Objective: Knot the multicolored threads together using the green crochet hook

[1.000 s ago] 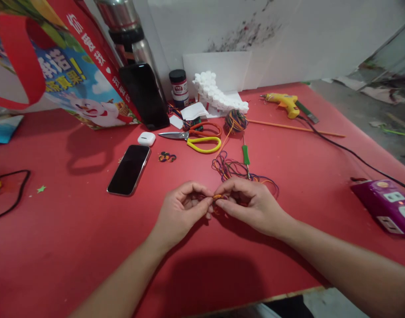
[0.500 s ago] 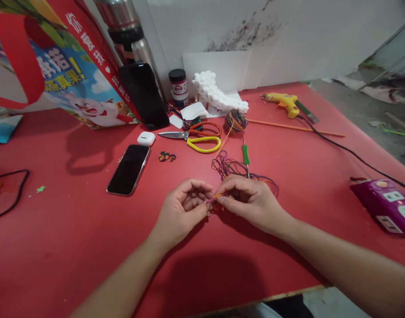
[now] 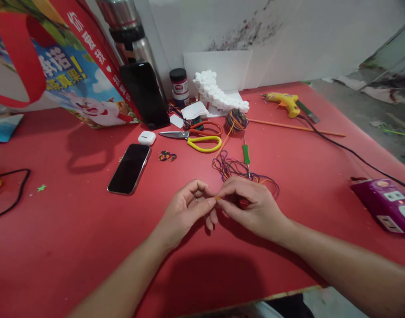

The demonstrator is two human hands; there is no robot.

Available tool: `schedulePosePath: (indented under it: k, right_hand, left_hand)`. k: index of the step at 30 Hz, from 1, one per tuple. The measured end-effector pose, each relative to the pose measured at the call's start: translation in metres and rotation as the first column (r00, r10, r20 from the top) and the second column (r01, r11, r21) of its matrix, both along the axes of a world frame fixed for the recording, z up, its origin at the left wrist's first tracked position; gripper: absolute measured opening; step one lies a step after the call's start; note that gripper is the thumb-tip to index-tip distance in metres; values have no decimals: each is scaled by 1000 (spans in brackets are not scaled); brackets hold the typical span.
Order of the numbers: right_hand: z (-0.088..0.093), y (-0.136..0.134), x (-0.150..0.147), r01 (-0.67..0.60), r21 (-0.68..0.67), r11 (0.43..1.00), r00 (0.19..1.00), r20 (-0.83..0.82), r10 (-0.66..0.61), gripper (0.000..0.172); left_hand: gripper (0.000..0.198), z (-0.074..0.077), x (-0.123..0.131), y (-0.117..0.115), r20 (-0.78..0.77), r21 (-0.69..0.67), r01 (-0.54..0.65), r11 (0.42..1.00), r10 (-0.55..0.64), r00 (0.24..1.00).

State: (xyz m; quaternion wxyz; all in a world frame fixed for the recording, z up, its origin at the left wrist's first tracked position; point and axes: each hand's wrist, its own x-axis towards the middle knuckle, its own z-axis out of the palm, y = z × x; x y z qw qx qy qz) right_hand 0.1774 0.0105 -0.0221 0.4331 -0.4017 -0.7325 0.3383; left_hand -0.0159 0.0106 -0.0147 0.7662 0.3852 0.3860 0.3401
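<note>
Between my fingertips is a small piece of multicoloured yarn work (image 3: 218, 198), mostly orange where it shows; the fingers hide the rest. My left hand (image 3: 189, 205) pinches its left end with thumb and forefinger, the other fingers curled loosely below. My right hand (image 3: 250, 201) pinches it from the right, close against the left fingertips. Just beyond the right hand lies a loose tangle of yarn (image 3: 227, 165), with a strand leading up to a yarn ball (image 3: 236, 120). A green-handled crochet hook (image 3: 246, 154) lies on the tangle's right side.
Scissors (image 3: 204, 143), a small crocheted piece (image 3: 167, 156), a phone (image 3: 129, 169) and a white earbud case (image 3: 147, 138) lie on the red table (image 3: 73, 234). A yellow glue gun (image 3: 283, 102) and a purple power strip (image 3: 386, 205) are at the right, a gift bag (image 3: 89, 97) at the left.
My left thumb has shifted up and right, so both hands' fingertips now meet. Less of the yarn piece shows between them. The left lower fingers have spread slightly downward.
</note>
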Motion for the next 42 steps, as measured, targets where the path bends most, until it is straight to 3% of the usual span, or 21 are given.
schedulePosePath:
  k: [8,22,28,42]
  right_hand:
    - [2,2,3,0,-185,983,997,-82,-15,12]
    - [3,2,0,-13,-232,973,993,-116,-14,14]
    - [1,2,2,-61,-383,922,985,-173,-7,11]
    - [-1,2,3,-67,-397,915,983,-182,-7,12]
  left_hand:
    - [29,3,2,1,23,-3,-46,999,46,999]
    - [26,6,2,1,-86,48,-33,998,37,996]
    - [23,4,1,1,-94,48,-55,997,60,994]
    - [23,6,2,1,-90,52,-58,997,63,994]
